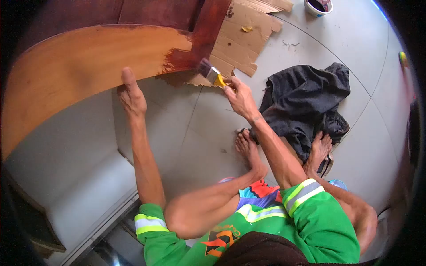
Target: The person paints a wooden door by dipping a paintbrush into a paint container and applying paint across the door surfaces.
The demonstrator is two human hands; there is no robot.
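My right hand (241,97) pinches the yellow handle of a paintbrush (218,79). Its dark, wet-looking bristles are beside the lower right end of a wooden board (100,51). That end carries dark red-brown stain (179,60) with a ragged edge, while most of the board is bare, light orange wood. My left hand (132,99) is at the board's curved lower edge, thumb lying up over the face; its other fingers are mostly hidden, seemingly curled under the edge.
Torn cardboard (242,33) lies on the tiled floor (213,122) beside the stained wood (151,13). A white tub (318,7) of dark liquid stands at the top right. Black cloth (306,95) is spread near my bare feet (247,146).
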